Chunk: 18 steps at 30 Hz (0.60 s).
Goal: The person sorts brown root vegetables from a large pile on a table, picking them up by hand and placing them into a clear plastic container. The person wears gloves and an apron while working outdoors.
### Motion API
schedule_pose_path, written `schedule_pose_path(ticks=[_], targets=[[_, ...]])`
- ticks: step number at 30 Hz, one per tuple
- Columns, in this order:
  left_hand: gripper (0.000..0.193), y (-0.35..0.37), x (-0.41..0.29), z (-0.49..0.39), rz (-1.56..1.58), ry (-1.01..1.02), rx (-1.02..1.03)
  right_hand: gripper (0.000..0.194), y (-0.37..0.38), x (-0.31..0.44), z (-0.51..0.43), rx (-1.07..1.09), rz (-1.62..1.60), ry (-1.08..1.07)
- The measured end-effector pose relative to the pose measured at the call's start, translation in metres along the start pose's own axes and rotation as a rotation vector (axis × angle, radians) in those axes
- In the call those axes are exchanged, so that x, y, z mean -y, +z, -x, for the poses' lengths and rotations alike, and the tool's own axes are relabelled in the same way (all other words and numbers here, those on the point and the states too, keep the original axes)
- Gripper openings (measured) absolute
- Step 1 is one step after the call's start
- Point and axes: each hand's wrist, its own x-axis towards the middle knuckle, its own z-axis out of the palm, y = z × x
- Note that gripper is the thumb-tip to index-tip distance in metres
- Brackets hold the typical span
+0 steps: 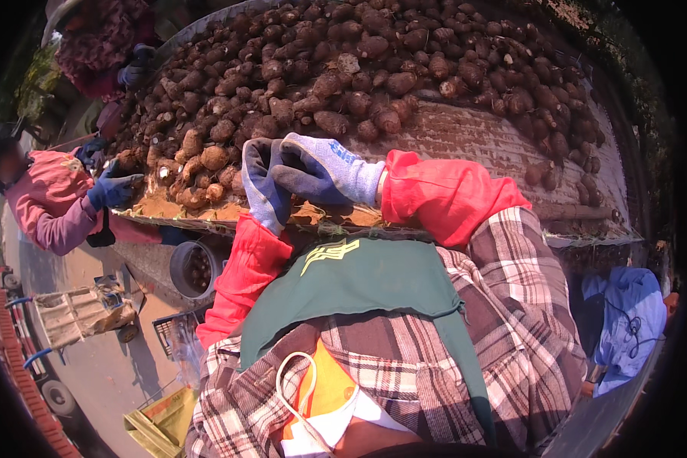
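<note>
Both my hands wear pale blue knit gloves with dark blue, soiled palm coating. My left hand (pixel 265 182) is raised at the near edge of a heap of brown taro corms (pixel 320 86), its fingers curled. My right hand (pixel 320 169) comes in from the right, and its fingertips touch the left glove. Whether anything lies between the gloved fingers is hidden. Several lighter, soil-coated corms (pixel 192 180) lie just left of my left hand. Below both hands runs the soil-covered near edge of the surface (pixel 352 216).
At the left stand a co-worker in pink (pixel 51 194) and, farther back, another person (pixel 100 51), both gloved. A grey bucket (pixel 177 269) holding corms stands below the edge, near a black crate (pixel 166 338), a handcart (pixel 80 315) and a yellow bag (pixel 163 421). Blue cloth (pixel 630 326) is at right.
</note>
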Motion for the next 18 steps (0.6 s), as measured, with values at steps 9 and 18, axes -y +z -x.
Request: schedule_pose_path(ticks=[9,18], targets=[[0.023,-0.046,-0.029,0.001,-0.259,0.011,-0.063,0.037,-0.088,-0.080,0.032,-0.101,0.079,0.214],[0.022,-0.015,-0.014,0.024,-0.346,-0.125,0.137,0.068,-0.060,-0.093,0.030,0.342,1.306,0.039]])
